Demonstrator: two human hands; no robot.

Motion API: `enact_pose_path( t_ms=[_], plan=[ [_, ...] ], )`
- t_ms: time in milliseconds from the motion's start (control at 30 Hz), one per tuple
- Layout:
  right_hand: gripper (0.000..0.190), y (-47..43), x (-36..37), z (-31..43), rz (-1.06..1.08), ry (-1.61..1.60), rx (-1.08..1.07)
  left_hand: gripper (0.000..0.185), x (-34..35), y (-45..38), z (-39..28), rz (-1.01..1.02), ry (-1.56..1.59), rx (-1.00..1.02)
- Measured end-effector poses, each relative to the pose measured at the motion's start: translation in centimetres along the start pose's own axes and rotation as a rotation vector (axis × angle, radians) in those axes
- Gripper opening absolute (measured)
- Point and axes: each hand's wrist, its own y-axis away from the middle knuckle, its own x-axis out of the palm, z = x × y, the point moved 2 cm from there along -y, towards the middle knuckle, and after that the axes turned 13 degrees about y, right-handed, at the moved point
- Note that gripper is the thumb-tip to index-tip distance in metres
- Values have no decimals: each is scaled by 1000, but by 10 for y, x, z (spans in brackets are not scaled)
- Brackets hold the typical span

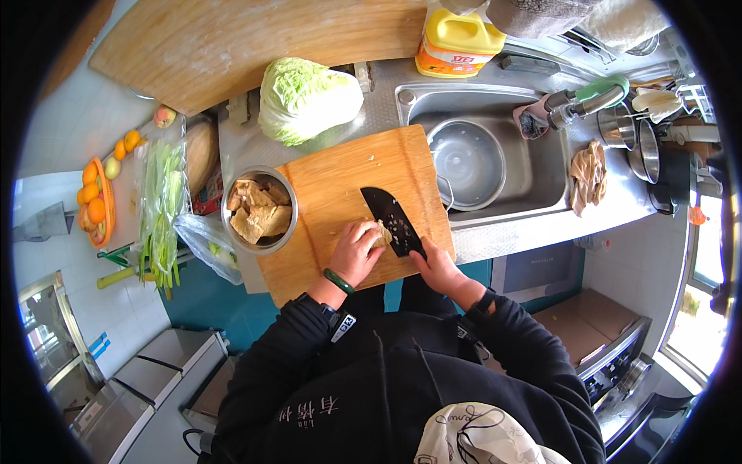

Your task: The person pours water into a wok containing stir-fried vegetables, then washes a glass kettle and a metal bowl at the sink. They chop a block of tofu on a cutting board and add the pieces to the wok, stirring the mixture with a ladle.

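On a wooden cutting board [324, 174], my left hand [355, 249] presses its fingers onto a light brown piece of food [382, 235]. My right hand [436, 265] grips the handle of a black-bladed kitchen knife [391, 217]; the blade lies just right of the food piece, with small bits stuck to it. The handle is mostly hidden by the fingers. A steel bowl [294, 200] of similar, larger brown pieces [258, 211] stands at the board's left edge. A few crumbs dot the board.
A napa cabbage [307, 101] lies behind the board. To the right is a sink [533, 174] with a metal basin [469, 165]. A yellow detergent jug [461, 43] stands behind. Bagged green stalks [162, 203] and an orange fruit basket [108, 203] are at left; a brown cloth [588, 177] lies right.
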Motion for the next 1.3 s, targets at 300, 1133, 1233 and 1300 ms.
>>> enact_pose_path(
  t_ms=[300, 1133, 1233, 1300],
  plan=[
    [20, 3, -17, 20, -223, -43, -22, 36, -18, -2, -14, -38, 7, -28],
    [25, 21, -18, 37, 97, 346, -49, 66, -232, 22, 54, 97, -666, -369],
    [26, 22, -15, 37, 97, 356, -31, 67, -234, 19, 55, 137, -668, -351],
    [26, 22, -14, 37, 96, 356, -19, 68, -234, 17, 56, 159, -667, -348]
  ],
)
